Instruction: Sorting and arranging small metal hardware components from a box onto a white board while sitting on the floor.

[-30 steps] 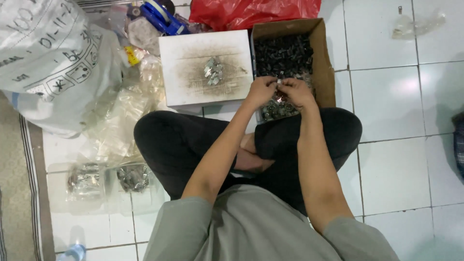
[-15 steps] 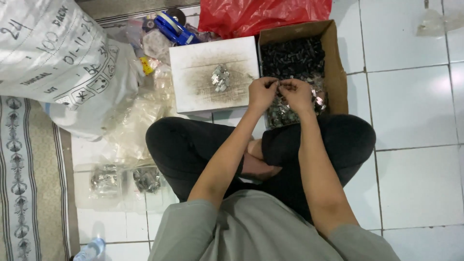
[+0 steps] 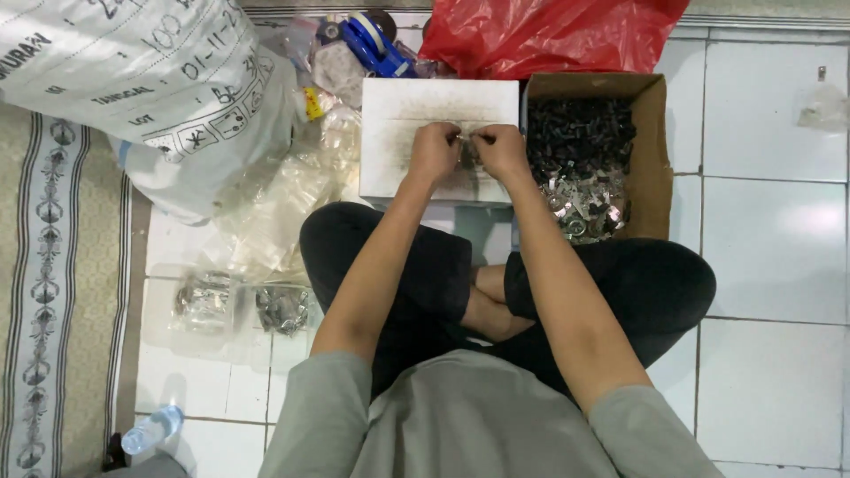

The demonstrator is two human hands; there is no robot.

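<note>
I sit cross-legged on a white tiled floor. My left hand and my right hand meet over a white box lid, fingers pinched together on a small metal part that is mostly hidden between them. To the right of my hands stands a brown cardboard box filled with several small black parts at the back and shiny metal clips at the front.
A large white sack lies at the upper left, a red plastic bag at the top. Clear plastic bags and two packed bags of metal parts lie at left. A patterned mat and a water bottle are further left.
My hands have moved left from above the cardboard box to above the white lid. The camera view has shifted, so the boxes sit further right in the picture.
</note>
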